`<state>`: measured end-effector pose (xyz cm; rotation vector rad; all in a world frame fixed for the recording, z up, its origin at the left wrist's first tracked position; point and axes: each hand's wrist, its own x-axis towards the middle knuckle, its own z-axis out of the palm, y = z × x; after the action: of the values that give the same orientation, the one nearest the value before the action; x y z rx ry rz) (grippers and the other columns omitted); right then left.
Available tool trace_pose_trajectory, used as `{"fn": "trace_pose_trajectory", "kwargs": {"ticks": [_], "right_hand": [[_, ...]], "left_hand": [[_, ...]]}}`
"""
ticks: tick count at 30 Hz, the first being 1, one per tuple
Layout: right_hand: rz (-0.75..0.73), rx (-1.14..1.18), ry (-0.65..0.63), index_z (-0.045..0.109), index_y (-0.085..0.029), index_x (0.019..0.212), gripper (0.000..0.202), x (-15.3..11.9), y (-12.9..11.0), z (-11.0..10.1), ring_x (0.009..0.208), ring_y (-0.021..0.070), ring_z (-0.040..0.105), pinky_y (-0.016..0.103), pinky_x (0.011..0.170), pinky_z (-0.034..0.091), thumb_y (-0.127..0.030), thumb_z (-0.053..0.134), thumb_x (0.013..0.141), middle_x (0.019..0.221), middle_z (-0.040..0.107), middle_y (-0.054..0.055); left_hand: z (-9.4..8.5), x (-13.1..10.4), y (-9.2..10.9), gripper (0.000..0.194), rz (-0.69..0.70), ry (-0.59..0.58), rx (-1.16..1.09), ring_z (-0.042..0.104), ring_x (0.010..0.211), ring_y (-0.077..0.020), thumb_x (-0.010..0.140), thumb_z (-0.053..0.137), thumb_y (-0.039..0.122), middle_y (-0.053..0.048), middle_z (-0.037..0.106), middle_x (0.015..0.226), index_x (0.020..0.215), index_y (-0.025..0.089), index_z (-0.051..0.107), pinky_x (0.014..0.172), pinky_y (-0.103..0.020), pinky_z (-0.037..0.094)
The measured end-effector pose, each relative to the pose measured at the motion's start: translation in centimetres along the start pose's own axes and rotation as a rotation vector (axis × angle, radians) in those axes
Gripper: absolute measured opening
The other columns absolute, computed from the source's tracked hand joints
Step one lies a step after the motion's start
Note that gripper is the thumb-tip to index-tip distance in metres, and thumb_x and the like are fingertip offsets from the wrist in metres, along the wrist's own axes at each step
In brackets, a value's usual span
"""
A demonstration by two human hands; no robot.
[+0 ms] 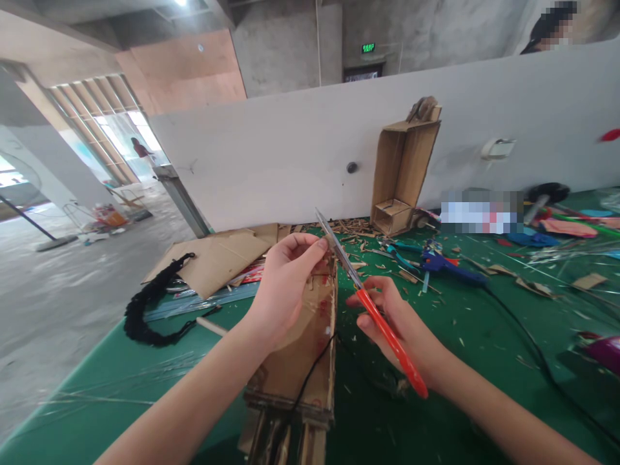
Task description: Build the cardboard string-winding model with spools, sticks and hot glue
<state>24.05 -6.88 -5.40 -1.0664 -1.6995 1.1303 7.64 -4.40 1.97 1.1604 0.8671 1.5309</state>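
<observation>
My right hand (394, 320) holds red-handled scissors (387, 332), their metal blades pointing up and away to the left. My left hand (290, 284) is pinched at the far end of a flat cardboard box (303, 342), close beside the blades; a small brown piece shows at its fingertips. The box lies lengthwise on the green table, with cardboard strips at its near end. A thin black cord (312, 374) crosses its surface. Whether the blades touch the cardboard is hard to tell.
An open cardboard box (402, 168) stands against the white partition (271, 161). A blue glue gun (453, 268), teal pliers (402, 255) and cardboard scraps lie at right. A black braided piece (150, 316) and cardboard sheets (217, 258) are at left. A person's head (552, 26) shows behind the partition.
</observation>
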Motion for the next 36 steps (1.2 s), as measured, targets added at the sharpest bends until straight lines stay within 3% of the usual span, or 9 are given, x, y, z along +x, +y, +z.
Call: {"fn": "trace_pose_trajectory", "kwargs": {"ticks": [7,11,17,26,30,33,36], "right_hand": [[0.024,-0.093,0.015,0.031,-0.025,0.108,0.040,0.0,-0.4,-0.2,0.065,0.0128,0.054,0.023,0.050,0.046,-0.042,0.055,0.080,0.088,0.057,0.002],[0.047,-0.112,0.048,0.033,-0.024,0.104,0.042,0.2,-0.7,-0.2,0.055,0.0119,0.052,0.023,0.044,0.042,-0.044,0.058,0.077,0.079,0.058,0.000],[0.001,-0.091,0.123,0.035,-0.024,0.097,0.043,0.2,-0.7,-0.2,0.055,0.0149,0.055,0.026,0.049,0.044,-0.045,0.062,0.071,0.063,0.051,-0.006],[0.054,0.109,0.346,0.034,-0.026,0.098,0.048,1.6,0.9,-1.3,0.049,0.0135,0.054,0.029,0.047,0.047,-0.048,0.065,0.069,0.071,0.055,-0.005],[0.032,-0.173,0.440,0.038,-0.024,0.102,0.045,2.1,1.3,-2.3,0.054,0.0178,0.058,0.030,0.050,0.045,-0.048,0.061,0.072,0.069,0.060,-0.002],[0.057,-0.397,0.404,0.041,-0.022,0.107,0.041,2.4,1.8,-2.9,0.059,0.0198,0.061,0.032,0.056,0.045,-0.041,0.059,0.075,0.074,0.065,0.001],[0.083,-0.532,0.337,0.044,-0.020,0.112,0.040,3.0,2.9,-3.4,0.072,0.0221,0.065,0.033,0.063,0.047,-0.032,0.056,0.076,0.089,0.068,0.007]], "left_hand": [[0.0,0.0,0.0,0.013,0.005,0.017,0.005,0.057,0.066,-0.0078,0.072,0.071,0.022,0.001,0.061,0.072,0.071,0.015,0.060,0.065,-0.021,0.046],[0.0,-0.1,0.0,0.014,0.002,0.013,-0.009,0.057,0.065,-0.0077,0.071,0.071,0.022,0.001,0.062,0.071,0.070,0.015,0.059,0.065,-0.021,0.046],[0.0,-0.1,0.2,0.015,-0.003,0.012,-0.012,0.058,0.066,-0.0079,0.071,0.071,0.023,0.001,0.062,0.072,0.071,0.015,0.059,0.064,-0.020,0.047],[0.0,0.0,0.2,0.016,0.009,-0.034,-0.021,0.065,0.074,-0.0115,0.072,0.071,0.022,0.001,0.064,0.072,0.074,0.015,0.057,0.069,-0.023,0.050],[-0.4,0.2,0.1,0.014,0.057,-0.067,0.067,0.064,0.074,-0.0114,0.075,0.068,0.022,0.001,0.064,0.077,0.086,0.018,0.061,0.070,-0.024,0.051],[-0.8,0.4,0.1,0.016,0.090,-0.078,0.193,0.064,0.076,-0.0119,0.078,0.064,0.023,0.000,0.065,0.075,0.093,0.018,0.065,0.071,-0.025,0.052],[-0.9,0.5,0.4,0.011,0.133,-0.111,0.280,0.065,0.075,-0.0126,0.079,0.062,0.023,-0.001,0.064,0.074,0.087,0.017,0.064,0.072,-0.025,0.052]]}}
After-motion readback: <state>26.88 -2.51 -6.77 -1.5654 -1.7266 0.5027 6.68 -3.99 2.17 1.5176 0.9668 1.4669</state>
